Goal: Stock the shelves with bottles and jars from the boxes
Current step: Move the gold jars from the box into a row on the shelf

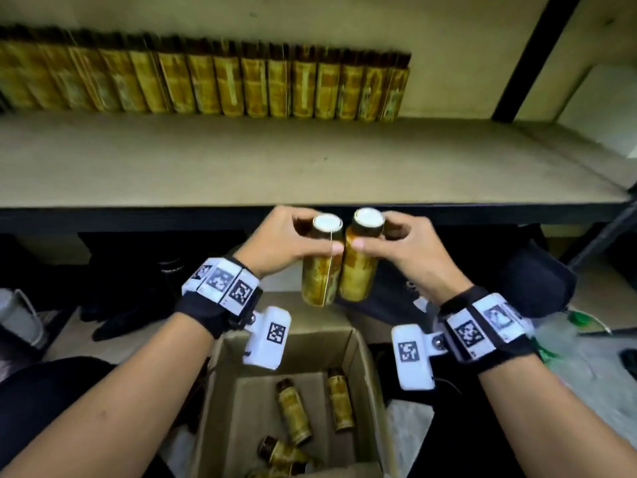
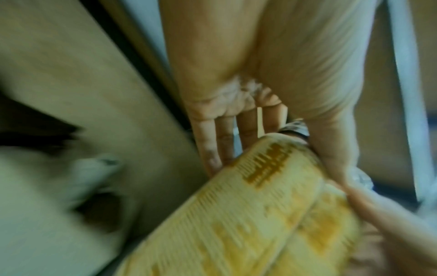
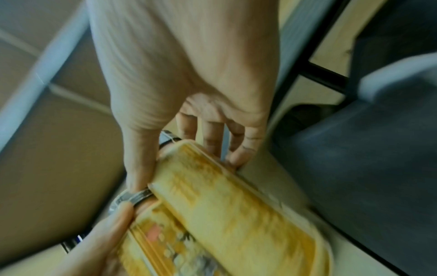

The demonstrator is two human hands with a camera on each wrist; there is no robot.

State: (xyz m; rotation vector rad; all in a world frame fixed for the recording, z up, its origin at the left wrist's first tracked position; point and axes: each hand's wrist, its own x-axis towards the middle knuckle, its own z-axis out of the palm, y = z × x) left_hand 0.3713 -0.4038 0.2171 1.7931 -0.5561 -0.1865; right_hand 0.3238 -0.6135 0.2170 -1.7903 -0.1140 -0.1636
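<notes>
My left hand (image 1: 303, 236) grips a yellow-labelled bottle (image 1: 321, 270) near its white cap. Beside it my right hand (image 1: 375, 236) grips a second such bottle (image 1: 360, 267); the two bottles touch side by side, upright, just below the shelf's front edge (image 1: 138, 212). The left wrist view shows the left bottle (image 2: 236, 214) under my fingers (image 2: 227, 140). In the right wrist view the right bottle (image 3: 231, 205) sits between thumb and fingers (image 3: 212, 134). A long row of the same bottles (image 1: 241, 84) stands at the back of the shelf. An open cardboard box (image 1: 220, 391) below holds several more bottles (image 1: 293, 415).
The shelf board (image 1: 310, 160) in front of the row is bare, with a black upright post (image 1: 531, 63) at the right. Dark bags (image 1: 537, 277) lie under the shelf. A grey container (image 1: 17, 315) sits at the far left on the floor.
</notes>
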